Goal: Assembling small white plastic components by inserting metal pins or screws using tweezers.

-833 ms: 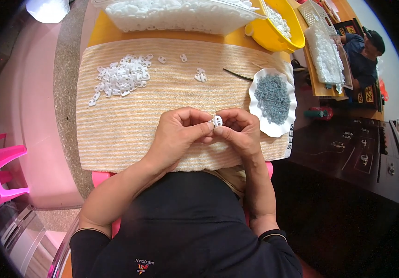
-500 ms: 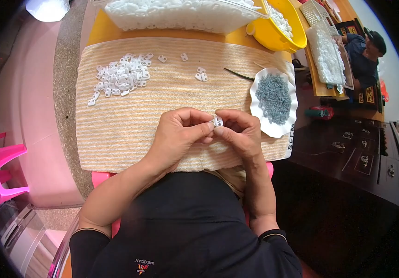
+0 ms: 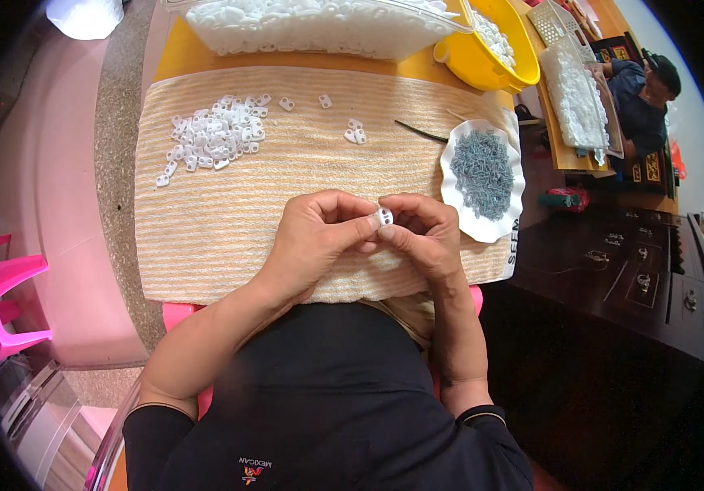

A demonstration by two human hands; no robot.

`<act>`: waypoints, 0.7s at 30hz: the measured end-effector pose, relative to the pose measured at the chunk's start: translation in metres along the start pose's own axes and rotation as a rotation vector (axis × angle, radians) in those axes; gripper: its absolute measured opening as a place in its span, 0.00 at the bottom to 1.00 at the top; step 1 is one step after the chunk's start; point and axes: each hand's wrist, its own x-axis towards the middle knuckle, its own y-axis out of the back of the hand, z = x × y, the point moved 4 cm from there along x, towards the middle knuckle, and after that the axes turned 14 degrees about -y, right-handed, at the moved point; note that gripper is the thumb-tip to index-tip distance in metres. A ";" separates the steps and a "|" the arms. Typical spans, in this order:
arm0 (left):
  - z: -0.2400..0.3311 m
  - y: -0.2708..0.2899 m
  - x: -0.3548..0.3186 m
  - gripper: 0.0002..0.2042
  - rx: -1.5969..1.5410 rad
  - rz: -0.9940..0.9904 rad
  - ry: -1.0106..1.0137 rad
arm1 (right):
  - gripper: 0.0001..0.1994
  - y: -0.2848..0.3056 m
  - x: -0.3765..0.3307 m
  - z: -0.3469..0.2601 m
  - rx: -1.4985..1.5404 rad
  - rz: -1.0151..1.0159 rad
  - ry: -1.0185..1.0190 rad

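Between my fingertips, over the near part of the striped towel (image 3: 204,245), is a small white plastic piece with holes (image 3: 385,216). My left hand (image 3: 319,229) pinches it from the left, thumb and forefinger together. From the other side my right hand (image 3: 427,233) grips it with thumb and forefinger. Much of the piece is covered by the fingers. Right of my right hand stands a white wavy-edged plate (image 3: 448,182) heaped with small grey screw-like pins (image 3: 483,176). A pile of similar white pieces (image 3: 217,135) lies at the towel's far left.
Several loose white pieces (image 3: 355,132) lie near the towel's middle, left of a thin black stick (image 3: 421,130). At the back are a clear bin (image 3: 311,37) and a yellow basket (image 3: 483,65) of white parts. Another person (image 3: 642,102) sits at the far right. Pink stools (image 3: 8,303) stand left.
The white piece has turned very slightly between my fingertips, and both hands keep nearly the same place. Nothing else has visibly moved.
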 end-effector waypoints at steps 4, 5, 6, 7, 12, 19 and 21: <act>0.000 0.001 0.000 0.08 0.017 0.000 0.020 | 0.16 -0.001 -0.001 -0.001 0.016 -0.006 0.014; 0.000 0.001 0.000 0.08 0.017 0.000 0.019 | 0.16 0.000 -0.001 -0.001 0.007 0.001 0.011; 0.000 0.001 0.000 0.07 0.022 0.002 0.019 | 0.16 0.001 -0.001 0.000 -0.002 0.008 0.007; 0.000 0.001 0.000 0.07 0.026 0.005 0.019 | 0.16 0.001 0.000 0.001 -0.002 0.008 0.007; 0.001 0.001 0.000 0.07 -0.011 0.008 0.027 | 0.16 0.005 0.002 0.005 0.038 -0.020 0.013; 0.003 -0.001 -0.001 0.06 -0.016 0.011 0.020 | 0.15 0.003 0.001 0.002 0.026 0.002 0.018; 0.003 -0.001 -0.001 0.06 -0.017 0.008 0.014 | 0.15 0.002 0.001 0.002 0.039 -0.003 0.012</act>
